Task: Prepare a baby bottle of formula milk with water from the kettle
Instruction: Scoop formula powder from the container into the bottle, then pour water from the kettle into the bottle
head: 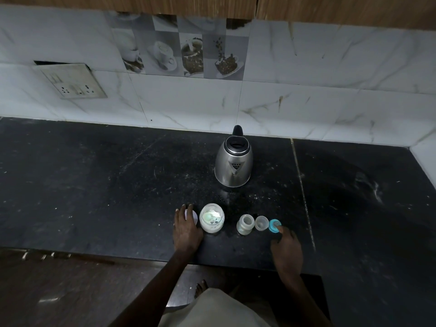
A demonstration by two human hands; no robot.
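Black stone counter (106,185), marble-tile backsplash. Steel kettle (233,165) upright near wall. Row at front edge: white lid (192,215), open formula jar (211,220), open baby bottle (245,224), clear cap (261,223), blue teat ring (274,225). Left hand (187,230) flat over lid (grip unclear). Right hand (286,247) fingertips touching teat ring, not clamped.

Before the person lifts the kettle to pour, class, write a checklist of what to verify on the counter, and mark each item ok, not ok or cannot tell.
1. Baby bottle upright and open on top: ok.
2. Teat ring off the bottle: ok, the right hand touches it.
3. Formula jar uncovered: ok; the left hand rests on its lid.
4. A hand free for the kettle: not ok.
5. Water in the kettle: cannot tell.
6. Kettle lid shut: ok.
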